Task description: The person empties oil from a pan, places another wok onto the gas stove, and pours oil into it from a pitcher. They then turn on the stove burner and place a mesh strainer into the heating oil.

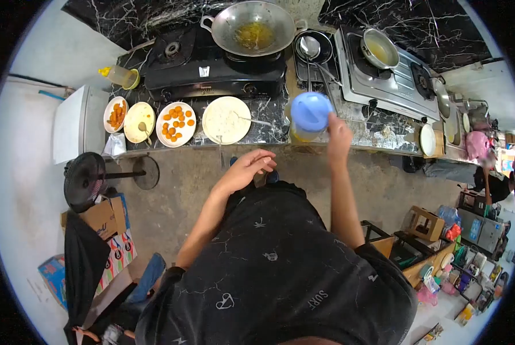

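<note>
My right hand (339,138) is closed at the side of a pitcher with a blue lid (311,111), apparently around its handle. Yellowish contents show below the lid, at the counter's front edge; whether the base touches the counter I cannot tell. My left hand (250,169) hangs in front of my body with loosely bent fingers and nothing in it. The nearest thing to it is a plate of white flour-like powder (226,118) with a spoon (252,119) resting in it. Left of that stands a plate of orange balls (177,131).
A wok with oil (254,34) sits on the black stove (211,80). A smaller pan (379,49) is on the silver stove (355,80). Further left are a bowl of batter (134,118) and a plate of orange pieces (117,115). Other people show at both edges.
</note>
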A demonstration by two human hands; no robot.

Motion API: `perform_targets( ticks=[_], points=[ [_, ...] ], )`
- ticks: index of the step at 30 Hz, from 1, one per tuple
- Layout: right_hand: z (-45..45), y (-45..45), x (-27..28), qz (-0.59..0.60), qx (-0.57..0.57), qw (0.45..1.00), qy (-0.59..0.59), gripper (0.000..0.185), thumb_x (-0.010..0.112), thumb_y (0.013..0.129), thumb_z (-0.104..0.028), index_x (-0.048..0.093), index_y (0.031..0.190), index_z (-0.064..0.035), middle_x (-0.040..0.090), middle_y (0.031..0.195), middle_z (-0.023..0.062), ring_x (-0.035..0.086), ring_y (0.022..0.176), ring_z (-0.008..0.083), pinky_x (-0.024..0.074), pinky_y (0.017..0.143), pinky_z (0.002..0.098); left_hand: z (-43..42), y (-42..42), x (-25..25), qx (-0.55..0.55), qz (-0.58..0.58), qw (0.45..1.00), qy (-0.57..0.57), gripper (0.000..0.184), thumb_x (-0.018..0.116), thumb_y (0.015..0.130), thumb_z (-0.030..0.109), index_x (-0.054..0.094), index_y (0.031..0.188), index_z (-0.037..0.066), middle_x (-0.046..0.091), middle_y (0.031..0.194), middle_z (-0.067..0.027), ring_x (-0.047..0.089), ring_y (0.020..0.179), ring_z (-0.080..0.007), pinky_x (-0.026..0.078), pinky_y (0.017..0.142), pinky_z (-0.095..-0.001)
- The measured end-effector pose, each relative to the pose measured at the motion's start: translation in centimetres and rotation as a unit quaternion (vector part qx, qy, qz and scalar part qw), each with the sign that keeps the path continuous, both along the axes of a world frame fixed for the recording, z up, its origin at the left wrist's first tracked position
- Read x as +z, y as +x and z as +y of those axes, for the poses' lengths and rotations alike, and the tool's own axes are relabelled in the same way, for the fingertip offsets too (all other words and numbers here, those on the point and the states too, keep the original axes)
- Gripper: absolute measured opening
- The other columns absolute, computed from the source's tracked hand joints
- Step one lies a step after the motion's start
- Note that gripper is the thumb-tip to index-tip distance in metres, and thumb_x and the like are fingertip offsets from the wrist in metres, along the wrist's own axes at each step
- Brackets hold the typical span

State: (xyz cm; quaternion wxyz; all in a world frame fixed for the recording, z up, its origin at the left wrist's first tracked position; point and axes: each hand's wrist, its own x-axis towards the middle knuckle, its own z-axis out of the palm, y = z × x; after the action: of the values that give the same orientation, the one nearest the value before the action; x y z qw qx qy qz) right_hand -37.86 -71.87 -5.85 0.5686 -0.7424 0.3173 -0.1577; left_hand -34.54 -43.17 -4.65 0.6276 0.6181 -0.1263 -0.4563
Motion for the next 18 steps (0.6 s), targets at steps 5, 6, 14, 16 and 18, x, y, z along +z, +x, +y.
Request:
perform_targets(
  ticks=[5, 6, 14, 16, 18],
  points=[
    [-0.3, 8.8, 12.2, -0.020, 0.078, 0.979, -0.189, 0.053, 0.067, 0.084, -0.052, 0.069, 0.075, -0.0005, 0.062, 0.066, 0.0055, 0.052, 0.064, 0.0122, 0.0430, 0.062, 0.0287, 3.7, 4.6, 1.8, 0.044, -0.042, 0.993, -0.103, 0.032, 0.047, 0.102, 0.024, 0.055, 0.126, 0.004, 0.065, 0.108, -0.0057, 0.060, 0.096, -0.0130, 0.045, 0.083, -0.0269],
    [-1.3, 11.0, 13.1, 0.005, 0.105, 0.965, -0.241, 0.055, 0.066, 0.083, -0.055, 0.068, 0.074, -0.0012, 0.060, 0.063, 0.0070, 0.052, 0.063, 0.0121, 0.0430, 0.061, 0.0298, 4.6, 5.6, 1.9, 0.070, -0.035, 0.989, -0.122, 0.032, 0.046, 0.102, 0.023, 0.055, 0.126, 0.004, 0.065, 0.108, -0.0055, 0.060, 0.096, -0.0127, 0.045, 0.084, -0.0269],
    [-2.3, 27.3, 15.4, 0.030, 0.301, 0.787, -0.538, 0.060, 0.063, 0.082, -0.058, 0.068, 0.072, 0.0008, 0.058, 0.061, 0.0144, 0.055, 0.059, 0.0210, 0.0448, 0.059, 0.0361, 12.4, 11.7, 0.0, 0.138, -0.057, 0.984, -0.102, 0.032, 0.044, 0.100, 0.023, 0.058, 0.121, 0.002, 0.066, 0.104, -0.0065, 0.060, 0.094, -0.0133, 0.044, 0.082, -0.0277],
    [-1.1, 28.9, 16.3, 0.076, 0.291, 0.803, -0.515, 0.053, 0.064, 0.085, -0.052, 0.069, 0.074, -0.0006, 0.058, 0.062, 0.0088, 0.052, 0.057, 0.0197, 0.0438, 0.058, 0.0352, 13.5, 12.2, 0.0, 0.146, -0.066, 0.983, -0.093, 0.033, 0.042, 0.102, 0.025, 0.058, 0.122, 0.003, 0.066, 0.106, -0.0058, 0.061, 0.094, -0.0123, 0.043, 0.081, -0.0259],
    [0.2, 30.2, 16.9, 0.145, 0.298, 0.798, -0.504, 0.060, 0.062, 0.082, -0.058, 0.067, 0.074, 0.0010, 0.058, 0.063, 0.0186, 0.059, 0.063, 0.0314, 0.0459, 0.064, 0.0394, 14.4, 12.6, 0.0, 0.160, -0.062, 0.981, -0.087, 0.033, 0.042, 0.102, 0.025, 0.058, 0.121, 0.004, 0.067, 0.106, -0.0060, 0.061, 0.093, -0.0121, 0.044, 0.081, -0.0260]
  ],
)
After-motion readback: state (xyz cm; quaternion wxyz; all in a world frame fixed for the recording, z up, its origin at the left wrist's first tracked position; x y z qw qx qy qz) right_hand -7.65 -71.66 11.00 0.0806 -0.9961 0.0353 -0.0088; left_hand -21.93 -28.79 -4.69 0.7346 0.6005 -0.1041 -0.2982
